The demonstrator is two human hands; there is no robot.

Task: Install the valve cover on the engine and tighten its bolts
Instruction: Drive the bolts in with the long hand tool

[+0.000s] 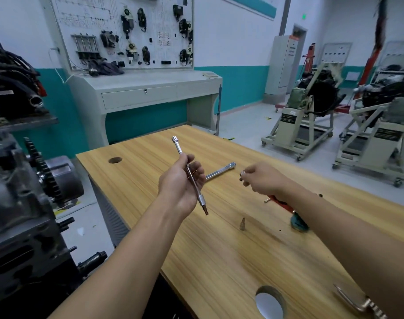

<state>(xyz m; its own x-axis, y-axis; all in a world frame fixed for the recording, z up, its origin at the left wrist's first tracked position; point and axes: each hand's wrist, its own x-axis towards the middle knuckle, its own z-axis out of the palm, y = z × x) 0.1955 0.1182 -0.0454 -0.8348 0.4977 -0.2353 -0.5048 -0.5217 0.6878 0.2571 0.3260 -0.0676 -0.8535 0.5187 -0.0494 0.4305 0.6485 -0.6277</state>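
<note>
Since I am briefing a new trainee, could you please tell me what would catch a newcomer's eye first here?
The left hand, mid-frame over the pale wooden table, grips a long chrome extension bar, while the right hand beside it pinches a small silver socket. A grey engine with a toothed gear fills the left edge.

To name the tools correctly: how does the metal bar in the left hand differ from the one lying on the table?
The held bar is gripped by the left hand, steeply tilted; the table bar lies flat on the table, untouched. The held bar carries a dark bit at its lower end; the table bar's visible end is bare. Both are slim, shiny metal.
</note>
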